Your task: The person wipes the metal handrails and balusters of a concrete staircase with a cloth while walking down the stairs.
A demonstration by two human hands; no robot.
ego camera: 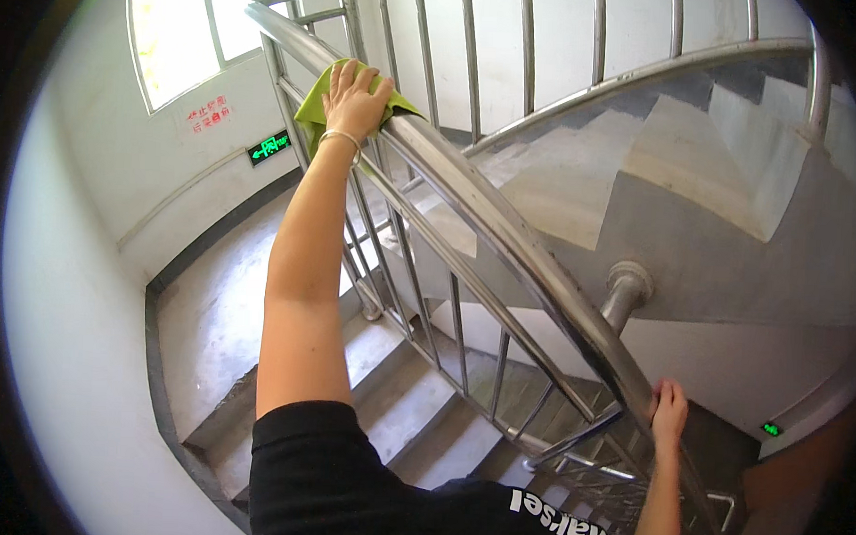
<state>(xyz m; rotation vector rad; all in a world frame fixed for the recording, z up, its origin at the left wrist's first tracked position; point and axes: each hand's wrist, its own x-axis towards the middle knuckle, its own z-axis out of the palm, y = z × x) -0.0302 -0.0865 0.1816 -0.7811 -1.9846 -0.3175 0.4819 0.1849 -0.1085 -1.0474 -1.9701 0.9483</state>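
A stainless steel handrail (pixel 501 206) slopes from the upper left to the lower right. My left hand (pixel 356 102), with a bangle at the wrist, presses a green cloth (pixel 310 111) over the top of the rail near its upper-left stretch; the cloth drapes down the side. Lower right, my right hand (pixel 669 410) rests against the far side of the same rail, fingers bent; its palm is hidden, and no object shows in it.
Concrete steps (pixel 402 401) descend below the railing, beside a landing (pixel 214 324). Another flight (pixel 572 180) with metal bars rises at the right. A window (pixel 189 33) and a lit green exit sign (pixel 269 147) are on the left wall.
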